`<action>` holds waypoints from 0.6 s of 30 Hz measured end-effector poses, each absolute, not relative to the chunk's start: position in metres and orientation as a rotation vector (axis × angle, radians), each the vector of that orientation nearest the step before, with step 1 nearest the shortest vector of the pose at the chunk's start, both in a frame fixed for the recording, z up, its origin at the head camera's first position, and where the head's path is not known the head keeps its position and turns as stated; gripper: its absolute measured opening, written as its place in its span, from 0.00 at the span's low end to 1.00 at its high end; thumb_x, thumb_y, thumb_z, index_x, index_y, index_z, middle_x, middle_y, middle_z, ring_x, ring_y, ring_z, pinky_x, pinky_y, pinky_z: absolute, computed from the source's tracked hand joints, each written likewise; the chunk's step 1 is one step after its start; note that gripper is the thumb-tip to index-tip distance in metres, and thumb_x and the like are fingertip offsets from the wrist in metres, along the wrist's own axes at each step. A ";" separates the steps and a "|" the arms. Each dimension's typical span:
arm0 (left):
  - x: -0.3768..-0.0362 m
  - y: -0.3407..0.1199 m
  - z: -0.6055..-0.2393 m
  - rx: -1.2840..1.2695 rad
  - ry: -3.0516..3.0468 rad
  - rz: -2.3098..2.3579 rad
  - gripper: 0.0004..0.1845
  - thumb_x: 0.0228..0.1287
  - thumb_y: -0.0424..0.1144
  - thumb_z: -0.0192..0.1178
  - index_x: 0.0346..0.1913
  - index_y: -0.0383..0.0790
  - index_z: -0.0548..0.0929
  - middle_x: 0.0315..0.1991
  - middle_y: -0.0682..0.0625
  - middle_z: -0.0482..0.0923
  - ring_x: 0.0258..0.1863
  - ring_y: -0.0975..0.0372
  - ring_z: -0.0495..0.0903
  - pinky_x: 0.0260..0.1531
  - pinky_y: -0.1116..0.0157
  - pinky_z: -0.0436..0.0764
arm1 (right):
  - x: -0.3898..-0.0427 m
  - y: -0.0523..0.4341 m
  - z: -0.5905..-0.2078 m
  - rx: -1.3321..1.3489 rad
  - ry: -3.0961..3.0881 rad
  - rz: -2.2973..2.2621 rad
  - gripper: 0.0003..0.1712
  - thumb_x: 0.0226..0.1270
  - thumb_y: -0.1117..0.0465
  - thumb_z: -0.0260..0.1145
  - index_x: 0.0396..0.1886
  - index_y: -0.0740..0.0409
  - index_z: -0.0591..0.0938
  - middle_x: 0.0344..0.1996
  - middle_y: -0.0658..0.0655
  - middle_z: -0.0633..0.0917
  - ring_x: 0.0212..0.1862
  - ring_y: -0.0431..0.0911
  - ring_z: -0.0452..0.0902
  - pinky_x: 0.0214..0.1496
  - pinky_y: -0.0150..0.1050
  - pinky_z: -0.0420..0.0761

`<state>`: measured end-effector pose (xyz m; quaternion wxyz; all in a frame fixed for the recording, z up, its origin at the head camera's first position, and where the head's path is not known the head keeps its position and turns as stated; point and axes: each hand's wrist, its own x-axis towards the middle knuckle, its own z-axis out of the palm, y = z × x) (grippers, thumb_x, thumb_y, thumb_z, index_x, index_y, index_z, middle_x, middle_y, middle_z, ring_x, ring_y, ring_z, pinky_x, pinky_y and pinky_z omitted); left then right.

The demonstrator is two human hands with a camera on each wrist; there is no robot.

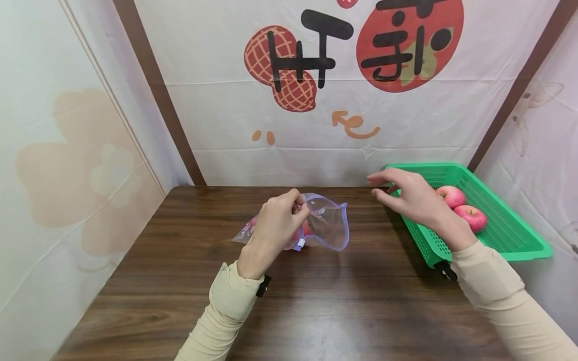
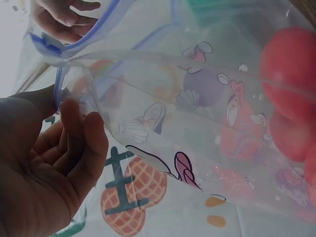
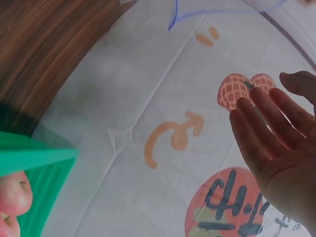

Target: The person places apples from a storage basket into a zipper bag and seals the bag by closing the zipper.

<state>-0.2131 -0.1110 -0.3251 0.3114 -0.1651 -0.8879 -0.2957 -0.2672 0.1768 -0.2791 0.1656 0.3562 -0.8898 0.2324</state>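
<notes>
- While the left hand (image 1: 275,225) holds the printed zip bag (image 1: 322,225) up from the brown surface (image 1: 316,301), its fingers (image 2: 81,143) are curled and pinch the bag's edge close to the blue zip strip, as the left wrist view shows.
- The mouth of the bag stands open, on the side of these fingers that faces the right hand.
- Behind the left fingers, something red shows inside the bag; in the left wrist view it looks like round red fruit (image 2: 291,94), so I judge that at least one apple is already packed. How many are inside, I cannot tell.
- The right hand (image 1: 413,198) holds nothing: its fingers (image 3: 266,133) are straight and a little spread, and the palm is bare in the right wrist view.
- This hand hovers between the bag and the green basket (image 1: 506,235), with the basket's near rim just beside the fingers.
- Two apples (image 1: 460,205) lie in the basket, on the far side of the right hand from the bag and not touched by it.
- My judgement is that the packing is partly done: fruit is in the bag, two apples are left outside, and the zip is not yet closed.
</notes>
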 end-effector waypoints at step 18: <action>-0.212 -0.113 -0.327 -0.459 -2.342 -0.774 0.05 0.53 0.28 0.60 0.26 0.41 0.79 0.17 0.56 0.70 0.16 0.68 0.64 0.17 0.71 0.66 | -0.295 0.204 -0.281 0.902 -2.578 0.649 0.14 0.67 0.63 0.66 0.50 0.61 0.84 0.43 0.59 0.88 0.43 0.52 0.85 0.44 0.51 0.84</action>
